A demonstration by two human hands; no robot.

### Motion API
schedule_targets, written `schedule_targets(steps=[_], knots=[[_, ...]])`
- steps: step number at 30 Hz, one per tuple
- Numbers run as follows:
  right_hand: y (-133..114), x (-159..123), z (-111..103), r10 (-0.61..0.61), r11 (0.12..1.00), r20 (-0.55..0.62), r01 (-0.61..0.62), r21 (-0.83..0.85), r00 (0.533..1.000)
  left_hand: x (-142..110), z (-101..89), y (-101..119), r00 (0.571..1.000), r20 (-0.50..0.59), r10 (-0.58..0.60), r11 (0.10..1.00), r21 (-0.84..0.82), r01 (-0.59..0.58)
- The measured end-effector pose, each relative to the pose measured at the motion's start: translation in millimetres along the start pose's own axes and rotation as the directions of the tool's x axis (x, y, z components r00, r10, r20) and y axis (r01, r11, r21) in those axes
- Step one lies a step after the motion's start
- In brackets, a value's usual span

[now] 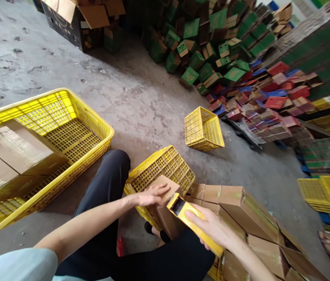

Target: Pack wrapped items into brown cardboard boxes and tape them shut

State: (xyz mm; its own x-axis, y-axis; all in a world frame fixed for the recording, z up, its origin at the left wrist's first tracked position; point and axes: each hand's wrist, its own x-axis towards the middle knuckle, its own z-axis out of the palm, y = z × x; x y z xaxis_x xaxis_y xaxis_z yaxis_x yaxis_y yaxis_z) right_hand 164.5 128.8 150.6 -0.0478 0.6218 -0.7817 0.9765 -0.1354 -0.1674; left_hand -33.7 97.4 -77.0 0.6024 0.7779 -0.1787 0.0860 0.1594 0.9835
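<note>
A small cardboard box (pixel 168 219) stands on an upturned yellow plastic crate (pixel 179 164) between my knees. My left hand (pixel 153 195) lies on top of the box, fingers stretched out and spread. In my right hand (pixel 208 224) is a long yellow hand-held tool (pixel 192 222) with a dark opening at its head; my fingers wrap round its body. The tool's head is close to the box's upper edge, and I cannot tell whether they touch. Its exact kind is unclear.
A large yellow crate (pixel 91 121) at left holds taped cardboard boxes (pixel 21 144). Stacked cartons (pixel 229 195) stand at right. Another yellow crate (pixel 204 130) sits on the concrete floor ahead. Piled green boxes (pixel 206 62) and red and blue boxes (pixel 276 93) fill the back.
</note>
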Motion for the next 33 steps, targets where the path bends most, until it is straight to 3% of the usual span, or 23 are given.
schedule_targets(steps=[1, 3, 6, 10, 12, 14, 16, 19, 26, 30, 33], knots=[[12.1, -6.6, -0.3, 0.007, 0.992, 0.048, -0.013, 0.124, 0.999, 5.2, -4.8, 2.5, 0.996, -0.070, 0.064, 0.997, -0.032, -0.066], [35.1, -20.4, 3.0, 0.017, 0.953, 0.036, -0.027, 0.300, 0.999, 18.4, -12.1, 10.1, 0.953, -0.283, 0.105, 0.993, -0.029, -0.118], [56.9, -34.7, 18.5, 0.023, 0.901, -0.007, -0.018, 0.434, 1.000, 37.9, -14.8, 28.3, 0.887, -0.427, 0.176, 0.978, 0.177, -0.109], [67.5, -38.7, 37.9, 0.001, 0.900, 0.010, -0.006, 0.436, 1.000, 44.7, -4.6, 54.3, 0.892, -0.283, 0.353, 0.855, 0.486, -0.184], [74.4, -41.0, 38.8, -0.020, 0.928, 0.008, 0.016, 0.372, 1.000, 40.6, 6.0, 63.0, 0.898, -0.218, 0.382, 0.775, 0.606, -0.183], [85.1, -46.2, 35.2, -0.088, 0.957, -0.027, 0.092, 0.275, 0.996, 35.8, 19.2, 68.6, 0.894, -0.218, 0.391, 0.724, 0.673, -0.153], [97.5, -54.2, 32.0, -0.129, 0.967, -0.061, 0.140, 0.211, 0.990, 33.0, 33.2, 72.5, 0.883, -0.242, 0.402, 0.712, 0.690, -0.135], [113.0, -67.9, 34.6, -0.082, 0.974, -0.086, 0.098, 0.206, 0.993, 33.8, 52.3, 77.6, 0.879, -0.231, 0.418, 0.697, 0.702, -0.147], [123.1, -82.1, 65.1, 0.052, 0.960, -0.198, 0.005, 0.279, 0.979, 41.3, 74.0, 84.7, 0.880, -0.191, 0.434, 0.646, 0.747, -0.156], [118.2, -77.6, 71.6, 0.183, 0.867, -0.033, -0.145, 0.477, 0.983, 42.2, 71.1, 83.2, 0.885, -0.182, 0.429, 0.639, 0.754, -0.154], [106.9, -72.0, 67.9, 0.173, 0.815, 0.047, -0.170, 0.554, 0.984, 42.7, 63.5, 79.7, 0.889, -0.177, 0.421, 0.653, 0.740, -0.162]])
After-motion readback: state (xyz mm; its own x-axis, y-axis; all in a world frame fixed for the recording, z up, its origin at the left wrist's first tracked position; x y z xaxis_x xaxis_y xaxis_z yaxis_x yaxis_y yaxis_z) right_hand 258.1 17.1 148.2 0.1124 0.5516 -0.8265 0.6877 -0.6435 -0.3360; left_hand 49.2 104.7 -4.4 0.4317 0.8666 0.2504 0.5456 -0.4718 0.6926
